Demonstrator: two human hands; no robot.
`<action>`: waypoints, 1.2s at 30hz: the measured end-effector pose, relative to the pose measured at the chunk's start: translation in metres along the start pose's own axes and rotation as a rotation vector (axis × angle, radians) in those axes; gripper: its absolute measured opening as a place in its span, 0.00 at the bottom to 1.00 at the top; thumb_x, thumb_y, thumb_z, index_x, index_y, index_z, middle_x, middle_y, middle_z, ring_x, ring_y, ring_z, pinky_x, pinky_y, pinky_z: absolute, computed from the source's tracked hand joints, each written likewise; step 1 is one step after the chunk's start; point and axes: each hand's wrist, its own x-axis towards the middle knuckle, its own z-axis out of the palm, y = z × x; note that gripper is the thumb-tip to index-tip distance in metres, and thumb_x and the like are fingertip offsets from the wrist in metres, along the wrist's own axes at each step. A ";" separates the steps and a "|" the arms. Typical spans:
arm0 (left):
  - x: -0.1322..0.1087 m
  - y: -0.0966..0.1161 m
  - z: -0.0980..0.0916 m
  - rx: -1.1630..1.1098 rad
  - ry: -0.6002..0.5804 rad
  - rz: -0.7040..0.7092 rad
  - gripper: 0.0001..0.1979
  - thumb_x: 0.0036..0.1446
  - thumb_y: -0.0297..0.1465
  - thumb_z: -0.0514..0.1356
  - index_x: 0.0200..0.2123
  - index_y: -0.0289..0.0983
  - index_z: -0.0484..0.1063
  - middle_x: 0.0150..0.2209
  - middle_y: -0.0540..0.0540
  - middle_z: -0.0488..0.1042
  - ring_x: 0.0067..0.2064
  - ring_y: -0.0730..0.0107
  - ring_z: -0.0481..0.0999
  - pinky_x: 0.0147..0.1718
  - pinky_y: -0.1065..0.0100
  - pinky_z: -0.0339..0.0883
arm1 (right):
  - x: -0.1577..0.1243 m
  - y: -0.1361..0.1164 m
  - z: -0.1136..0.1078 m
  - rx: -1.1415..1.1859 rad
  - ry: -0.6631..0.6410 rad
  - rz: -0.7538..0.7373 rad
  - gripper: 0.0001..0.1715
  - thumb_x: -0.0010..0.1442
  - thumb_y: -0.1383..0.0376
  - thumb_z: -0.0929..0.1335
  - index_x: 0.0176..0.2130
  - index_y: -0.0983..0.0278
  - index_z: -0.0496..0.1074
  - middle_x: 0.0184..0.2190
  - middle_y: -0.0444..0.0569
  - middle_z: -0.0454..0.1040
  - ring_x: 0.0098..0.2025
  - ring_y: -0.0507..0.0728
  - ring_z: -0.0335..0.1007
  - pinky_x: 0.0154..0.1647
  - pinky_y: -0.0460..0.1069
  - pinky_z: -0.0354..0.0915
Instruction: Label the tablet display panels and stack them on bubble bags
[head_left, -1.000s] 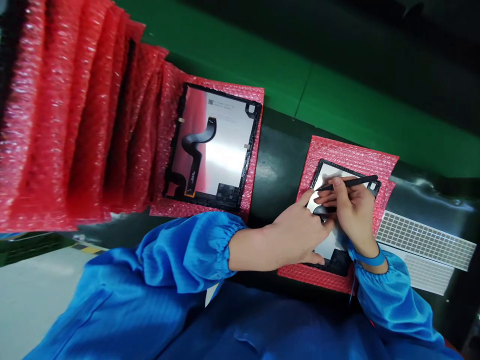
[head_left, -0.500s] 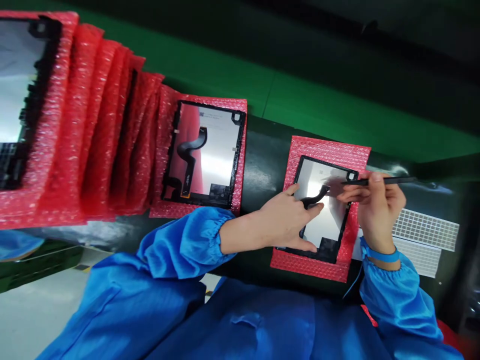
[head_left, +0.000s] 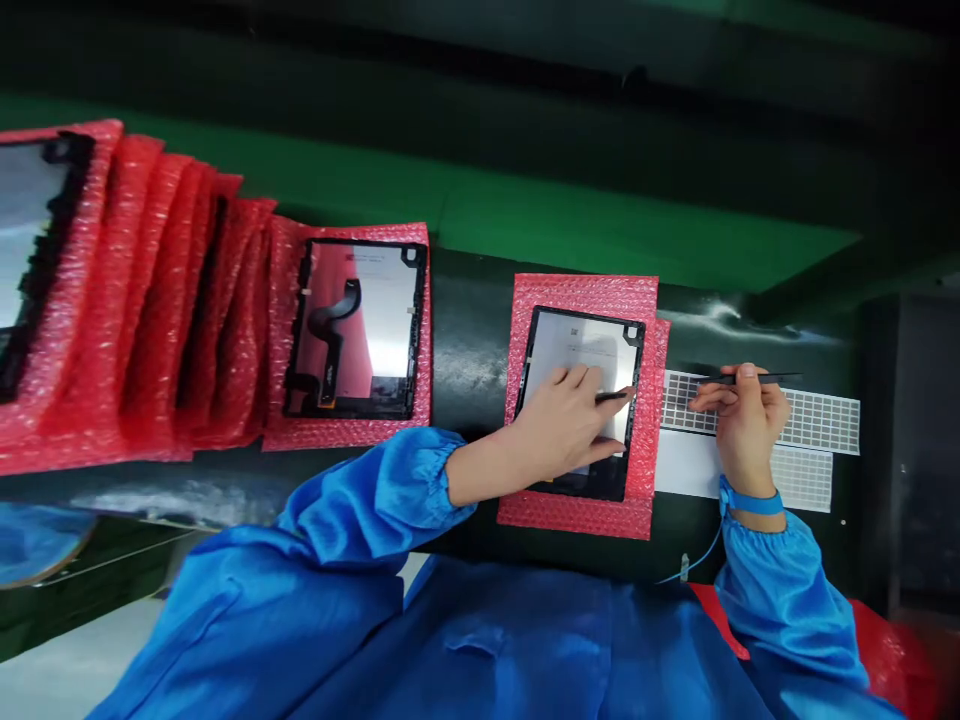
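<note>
My left hand (head_left: 562, 425) lies over a display panel (head_left: 611, 345) with a black frame and a silvery back. Its thumb and forefinger are stretched apart, the other fingers bent. A short dark piece of flex cable (head_left: 611, 397) shows beside the forefinger; the rest is hidden under the hand. Red bubble wrap (head_left: 585, 287) lies beneath the panel. To the right, my right hand (head_left: 750, 415) grips thin black tweezers (head_left: 780, 378), held level above a sheet of small grey squares (head_left: 817, 420). A blue strap circles that wrist.
A second display panel (head_left: 394, 310) with a curved black cable rests on bubble wrap at my left. Beyond it stand several red bubble-wrap sleeves (head_left: 142, 290) in a row, with another framed panel (head_left: 22, 230) at the far left. A white gridded sheet (head_left: 806, 480) lies at right.
My right hand with the tweezers has moved from above the panel to the gridded sheet. My left hand has shifted on the panel, covering most of the cable. The camera view has turned somewhat.
</note>
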 end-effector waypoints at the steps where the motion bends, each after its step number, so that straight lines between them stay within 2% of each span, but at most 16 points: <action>1: 0.000 -0.003 0.001 -0.051 -0.008 -0.010 0.35 0.68 0.53 0.63 0.69 0.39 0.72 0.46 0.38 0.73 0.46 0.52 0.74 0.45 0.56 0.67 | -0.001 0.001 0.000 0.008 -0.010 0.006 0.24 0.67 0.44 0.73 0.39 0.61 0.74 0.24 0.42 0.79 0.20 0.55 0.80 0.21 0.48 0.75; 4: -0.004 -0.015 -0.003 -0.223 0.015 -0.005 0.32 0.68 0.54 0.62 0.67 0.42 0.74 0.49 0.39 0.72 0.49 0.54 0.75 0.51 0.54 0.71 | -0.003 0.002 0.001 0.030 -0.023 0.016 0.23 0.67 0.44 0.74 0.39 0.61 0.74 0.24 0.42 0.80 0.20 0.55 0.80 0.22 0.48 0.75; 6: -0.011 -0.025 -0.010 -0.320 0.131 -0.070 0.28 0.72 0.51 0.59 0.65 0.42 0.75 0.54 0.38 0.72 0.53 0.56 0.75 0.55 0.55 0.72 | -0.005 0.001 0.001 0.052 -0.020 0.010 0.23 0.67 0.45 0.74 0.39 0.61 0.74 0.24 0.43 0.81 0.20 0.56 0.80 0.22 0.48 0.75; 8: -0.023 -0.035 -0.018 -0.356 0.273 -0.296 0.27 0.74 0.47 0.56 0.67 0.39 0.71 0.54 0.38 0.74 0.51 0.58 0.77 0.53 0.57 0.73 | -0.007 0.000 0.000 0.074 -0.017 0.000 0.23 0.67 0.45 0.74 0.39 0.62 0.75 0.23 0.44 0.81 0.20 0.56 0.80 0.22 0.48 0.76; 9: -0.030 -0.040 -0.021 -0.352 0.305 -0.452 0.27 0.74 0.46 0.55 0.67 0.38 0.69 0.50 0.39 0.77 0.47 0.59 0.79 0.49 0.58 0.74 | -0.007 -0.001 0.000 0.084 -0.017 -0.005 0.23 0.66 0.45 0.74 0.39 0.62 0.75 0.23 0.45 0.81 0.20 0.56 0.80 0.22 0.48 0.76; 11: -0.044 -0.049 -0.023 -0.349 0.235 -0.713 0.25 0.73 0.47 0.56 0.62 0.36 0.70 0.38 0.44 0.78 0.37 0.59 0.78 0.40 0.59 0.71 | -0.008 -0.002 -0.001 0.097 -0.021 -0.011 0.23 0.66 0.46 0.75 0.38 0.63 0.75 0.23 0.45 0.81 0.19 0.56 0.80 0.21 0.48 0.75; 13: -0.053 -0.055 -0.019 -0.418 0.093 -0.817 0.20 0.70 0.48 0.59 0.48 0.37 0.74 0.30 0.48 0.74 0.32 0.60 0.75 0.35 0.61 0.65 | -0.008 -0.002 -0.002 0.103 -0.025 -0.011 0.24 0.65 0.45 0.75 0.38 0.63 0.75 0.23 0.46 0.81 0.19 0.56 0.79 0.21 0.48 0.75; 14: -0.056 -0.057 -0.015 -0.490 0.050 -0.822 0.17 0.68 0.48 0.61 0.41 0.38 0.73 0.28 0.48 0.73 0.31 0.61 0.74 0.34 0.62 0.62 | -0.008 -0.002 -0.002 0.102 -0.027 -0.009 0.24 0.65 0.45 0.75 0.38 0.64 0.75 0.23 0.46 0.81 0.19 0.56 0.80 0.21 0.48 0.75; 16: -0.057 -0.057 -0.007 -0.643 0.054 -0.800 0.14 0.65 0.44 0.64 0.34 0.40 0.70 0.27 0.49 0.72 0.29 0.64 0.71 0.33 0.63 0.59 | -0.008 -0.002 -0.002 0.091 -0.035 0.000 0.24 0.65 0.46 0.76 0.39 0.64 0.75 0.24 0.47 0.81 0.20 0.57 0.80 0.21 0.48 0.75; 19: -0.054 -0.057 0.003 -0.799 0.156 -0.774 0.11 0.64 0.39 0.63 0.33 0.40 0.69 0.29 0.50 0.73 0.31 0.67 0.71 0.33 0.64 0.59 | -0.007 0.000 -0.001 0.079 -0.049 0.012 0.27 0.63 0.44 0.76 0.39 0.65 0.75 0.24 0.47 0.81 0.21 0.59 0.81 0.21 0.49 0.75; 23: -0.049 -0.055 0.009 -0.974 0.310 -0.761 0.11 0.62 0.39 0.63 0.35 0.39 0.68 0.29 0.51 0.71 0.30 0.71 0.69 0.32 0.67 0.59 | -0.005 0.005 -0.002 0.077 -0.042 0.024 0.32 0.59 0.40 0.77 0.39 0.65 0.75 0.24 0.48 0.81 0.20 0.59 0.80 0.22 0.50 0.76; 25: -0.045 -0.052 0.011 -1.088 0.376 -0.750 0.12 0.59 0.38 0.64 0.40 0.38 0.68 0.29 0.52 0.71 0.29 0.72 0.69 0.30 0.68 0.59 | -0.003 0.008 -0.004 0.074 -0.032 0.034 0.33 0.58 0.39 0.78 0.40 0.66 0.75 0.24 0.48 0.81 0.19 0.57 0.79 0.21 0.48 0.74; 26: -0.043 -0.049 0.011 -1.143 0.406 -0.738 0.15 0.57 0.37 0.64 0.45 0.37 0.69 0.29 0.53 0.71 0.29 0.73 0.70 0.30 0.69 0.60 | -0.002 0.010 -0.005 0.076 -0.034 0.036 0.33 0.57 0.39 0.78 0.40 0.66 0.75 0.24 0.48 0.81 0.19 0.57 0.79 0.20 0.48 0.73; 30: -0.037 -0.049 0.006 -1.278 0.522 -0.687 0.38 0.53 0.36 0.66 0.66 0.34 0.63 0.30 0.52 0.74 0.29 0.72 0.72 0.29 0.70 0.62 | 0.002 0.012 -0.008 0.082 -0.040 0.030 0.33 0.57 0.40 0.79 0.39 0.66 0.76 0.24 0.48 0.82 0.19 0.56 0.79 0.21 0.47 0.73; 33: -0.052 -0.071 -0.012 -1.270 0.632 -0.692 0.41 0.56 0.37 0.67 0.70 0.35 0.62 0.29 0.53 0.73 0.26 0.75 0.69 0.27 0.71 0.59 | 0.003 0.010 -0.009 0.099 -0.042 0.023 0.33 0.56 0.40 0.79 0.40 0.67 0.76 0.25 0.49 0.82 0.19 0.56 0.79 0.22 0.47 0.75; 36: -0.088 -0.111 -0.037 -1.184 0.763 -0.757 0.42 0.56 0.34 0.67 0.72 0.35 0.62 0.28 0.54 0.71 0.25 0.75 0.67 0.26 0.71 0.57 | 0.004 0.009 -0.010 0.118 -0.048 0.012 0.34 0.55 0.40 0.79 0.40 0.67 0.76 0.24 0.49 0.82 0.20 0.55 0.79 0.23 0.47 0.76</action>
